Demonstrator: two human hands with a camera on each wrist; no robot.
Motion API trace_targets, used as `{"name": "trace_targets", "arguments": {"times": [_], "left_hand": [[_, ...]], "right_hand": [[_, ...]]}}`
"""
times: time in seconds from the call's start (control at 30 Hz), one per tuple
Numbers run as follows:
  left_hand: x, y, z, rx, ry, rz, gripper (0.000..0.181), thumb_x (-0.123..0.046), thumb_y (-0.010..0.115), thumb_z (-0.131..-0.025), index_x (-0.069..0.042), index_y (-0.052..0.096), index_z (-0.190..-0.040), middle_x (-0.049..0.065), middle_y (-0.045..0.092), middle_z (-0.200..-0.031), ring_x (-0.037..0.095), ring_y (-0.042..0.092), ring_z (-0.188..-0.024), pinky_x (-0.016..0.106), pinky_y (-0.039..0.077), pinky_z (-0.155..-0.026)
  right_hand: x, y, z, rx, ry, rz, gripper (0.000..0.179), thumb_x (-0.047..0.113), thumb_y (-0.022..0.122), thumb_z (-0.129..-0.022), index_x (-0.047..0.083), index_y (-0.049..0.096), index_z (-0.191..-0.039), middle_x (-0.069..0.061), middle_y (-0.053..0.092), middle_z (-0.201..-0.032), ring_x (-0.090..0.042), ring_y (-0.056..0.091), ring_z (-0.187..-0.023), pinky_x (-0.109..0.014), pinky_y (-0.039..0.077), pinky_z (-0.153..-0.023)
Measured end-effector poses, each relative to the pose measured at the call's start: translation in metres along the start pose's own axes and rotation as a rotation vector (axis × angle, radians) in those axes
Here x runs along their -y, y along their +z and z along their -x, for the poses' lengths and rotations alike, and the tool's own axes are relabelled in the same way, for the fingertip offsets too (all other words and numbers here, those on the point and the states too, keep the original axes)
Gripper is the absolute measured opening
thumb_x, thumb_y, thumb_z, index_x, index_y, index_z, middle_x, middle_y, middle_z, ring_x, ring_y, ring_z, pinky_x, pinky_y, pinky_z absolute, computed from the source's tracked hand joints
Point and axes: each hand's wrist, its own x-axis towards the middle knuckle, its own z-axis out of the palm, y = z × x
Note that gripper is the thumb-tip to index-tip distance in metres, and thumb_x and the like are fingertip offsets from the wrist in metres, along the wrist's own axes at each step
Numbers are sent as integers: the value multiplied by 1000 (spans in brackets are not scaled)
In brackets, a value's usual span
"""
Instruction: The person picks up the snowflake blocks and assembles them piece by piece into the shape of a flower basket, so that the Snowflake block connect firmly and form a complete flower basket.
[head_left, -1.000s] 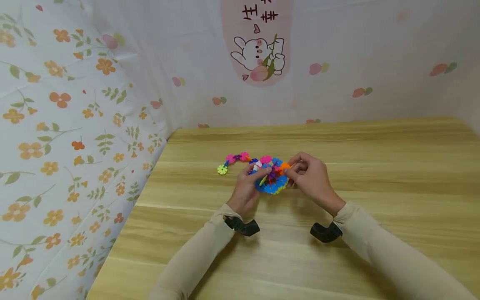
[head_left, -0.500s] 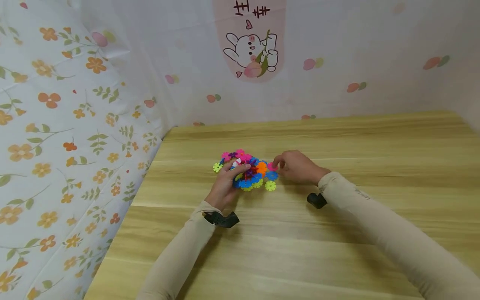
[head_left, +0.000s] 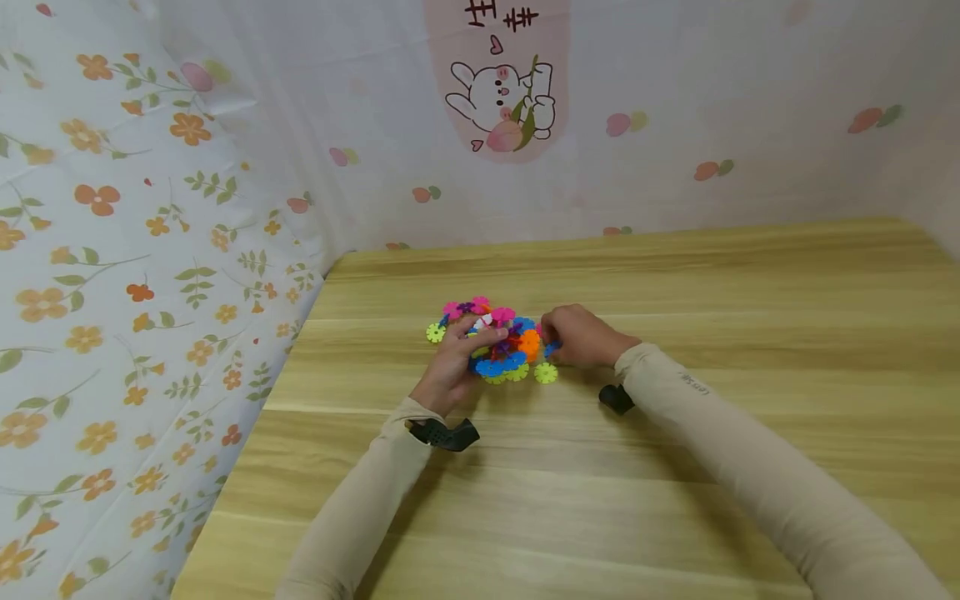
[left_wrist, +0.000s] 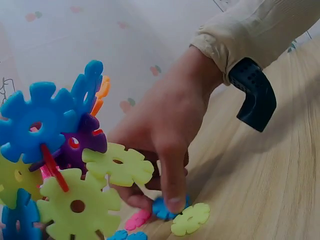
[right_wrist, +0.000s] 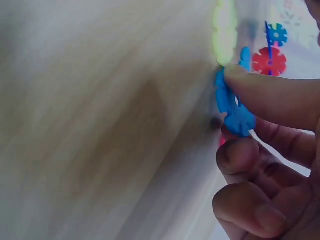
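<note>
My left hand grips a cluster of interlocking flower-shaped plastic discs, coloured blue, yellow-green, orange, purple, pink and white. In the left wrist view, a large blue disc and a yellow-green disc fill the near side of this cluster. My right hand is low at the table just right of it. Its thumb and finger pinch a small blue disc, seen in the right wrist view. A loose yellow-green disc lies beside the right fingertips, and a pink disc shows under them.
A short chain of discs, pink and purple with a yellow-green disc at its end, extends left behind the left hand. The wooden table meets a printed cloth at the back and a flowered cloth at the left.
The right hand has left the orange part of the cluster, gone down to the loose discs and now pinches a blue one. The left hand and cluster have shifted left in view.
</note>
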Motion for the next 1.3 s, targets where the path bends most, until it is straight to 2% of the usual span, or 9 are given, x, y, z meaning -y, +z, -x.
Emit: {"name": "trace_targets", "arguments": {"times": [0.13, 0.27, 0.33, 0.47, 0.57, 0.7, 0.83, 1.03, 1.3], "left_hand": [[0, 1, 1, -8, -21, -29, 15, -12, 65, -96, -13, 62, -111, -2, 56, -117, 15, 63, -99, 26, 58, -84], [-1, 5, 1, 12, -65, -60, 29, -14, 66, -95, -11, 60, -124, 1, 56, -123, 16, 64, -101, 27, 58, -86], [-1, 7, 1, 18, -90, -62, 39, -14, 65, -96, -10, 55, -134, 7, 62, -121, 16, 65, -100, 29, 58, -87], [-1, 12, 0, 9, -130, -66, 61, -16, 66, -96, -8, 39, -150, 11, 60, -131, 18, 66, -104, 37, 55, -101], [-1, 15, 0, 2, -161, -72, 73, -18, 68, -95, -9, 29, -156, 15, 55, -142, 22, 65, -111, 44, 49, -110], [0, 16, 0, 13, -176, -43, 78, -16, 67, -95, -9, 22, -158, 18, 48, -150, 25, 60, -122, 47, 43, -115], [0, 16, -1, 40, -173, -54, 77, -17, 66, -96, -9, 22, -159, 18, 49, -149, 23, 61, -120, 46, 43, -115], [-1, 18, -3, 95, -165, -93, 65, -21, 64, -96, -9, 36, -153, 15, 57, -139, 17, 66, -105, 37, 54, -101], [4, 20, -3, 119, -149, -82, 56, -17, 64, -97, -10, 42, -148, 13, 60, -130, 18, 66, -101, 31, 59, -91]], "right_hand": [[-3, -6, 9, -25, -12, -80, 12, 1, 75, -85, 5, 63, -85, -7, 64, -81, -17, 54, -74, -30, 48, -71], [-6, -15, 20, -92, 6, -174, 7, 1, 72, -88, 7, 67, -90, -6, 65, -80, -17, 57, -69, -29, 49, -66], [-6, -20, 25, -114, 32, -258, 7, 2, 70, -90, 7, 69, -95, -9, 65, -79, -22, 60, -65, -29, 50, -62], [-3, -31, 37, -141, 72, -452, 13, 1, 66, -93, 3, 69, -106, -15, 64, -82, -33, 66, -65, -30, 55, -58], [1, -37, 44, -161, 80, -518, 16, 1, 64, -95, 2, 68, -110, -16, 63, -86, -30, 69, -68, -33, 59, -62], [8, -44, 51, -176, 91, -560, 17, 4, 63, -97, 2, 66, -113, -17, 63, -89, -20, 69, -66, -36, 61, -67], [14, -47, 54, -195, 87, -569, 18, 7, 63, -97, 2, 66, -114, -17, 66, -86, -17, 68, -62, -32, 60, -64], [23, -48, 55, -230, 60, -537, 15, 8, 64, -97, 4, 69, -110, -12, 67, -79, -18, 66, -57, -33, 58, -58], [29, -45, 59, -248, 65, -472, 12, 5, 64, -95, 3, 69, -106, -10, 66, -75, -18, 62, -52, -34, 56, -55]]}}
